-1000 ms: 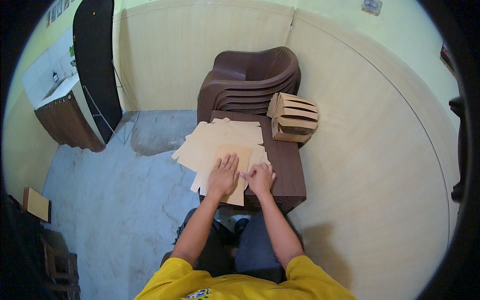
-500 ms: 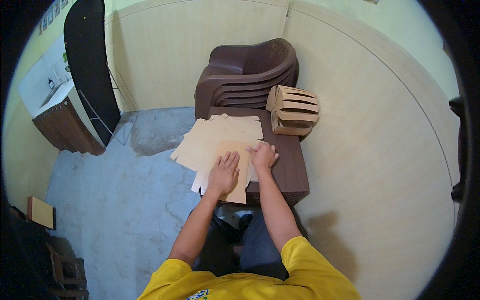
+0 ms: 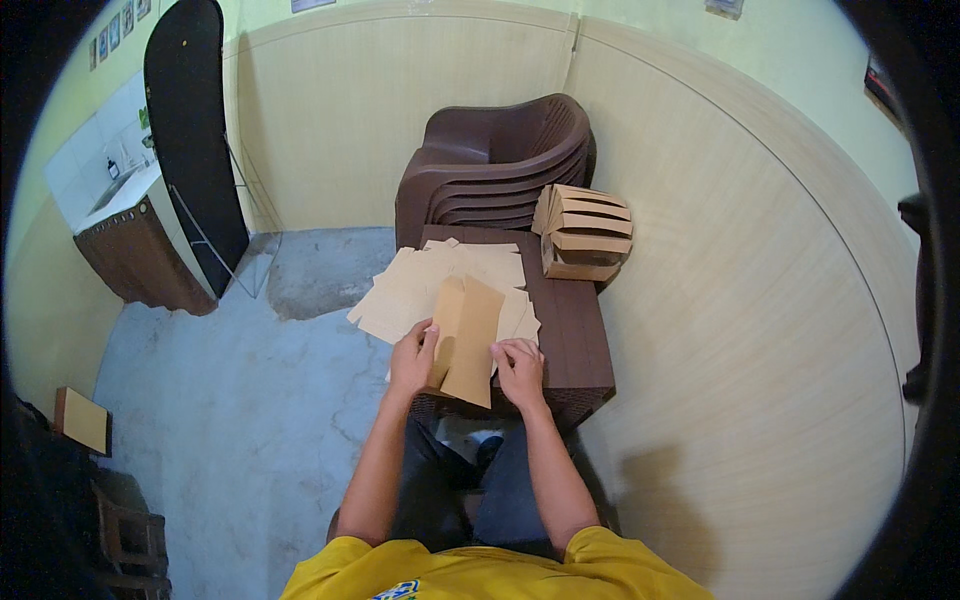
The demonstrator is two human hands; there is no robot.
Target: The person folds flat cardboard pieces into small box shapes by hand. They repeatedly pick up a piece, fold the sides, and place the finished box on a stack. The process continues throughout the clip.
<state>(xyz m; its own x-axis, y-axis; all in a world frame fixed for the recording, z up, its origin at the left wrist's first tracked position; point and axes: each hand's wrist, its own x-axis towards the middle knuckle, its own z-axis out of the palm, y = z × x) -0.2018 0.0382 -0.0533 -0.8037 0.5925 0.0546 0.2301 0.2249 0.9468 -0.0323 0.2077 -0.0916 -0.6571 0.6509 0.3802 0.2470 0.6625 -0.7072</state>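
Observation:
A brown cardboard piece [image 3: 472,330] with lengthwise creases lies in front of me, its near edge reaching the front edge of the brown table. My left hand [image 3: 411,360] is closed on its left edge, the thumb along the border. At the opposite edge my right hand [image 3: 519,372] pinches the cardboard with bent fingers; some fingertips are hidden. Beneath and beyond it several flat, notched cardboard blanks [image 3: 400,285] are spread in a loose, overlapping pile.
The brown table [image 3: 570,335] has a stack of folded cardboard boxes [image 3: 588,235] at its far right. Stacked brown plastic chairs [image 3: 500,165] stand behind. A pale panelled wall [image 3: 740,330] runs along the right. A black board [image 3: 190,130] leans at the far left beside a sink counter [image 3: 130,205].
My left hand has slid from the middle of the cardboard to its left edge. My right hand has come nearer along the right edge. The piece now shows raised, bent sides.

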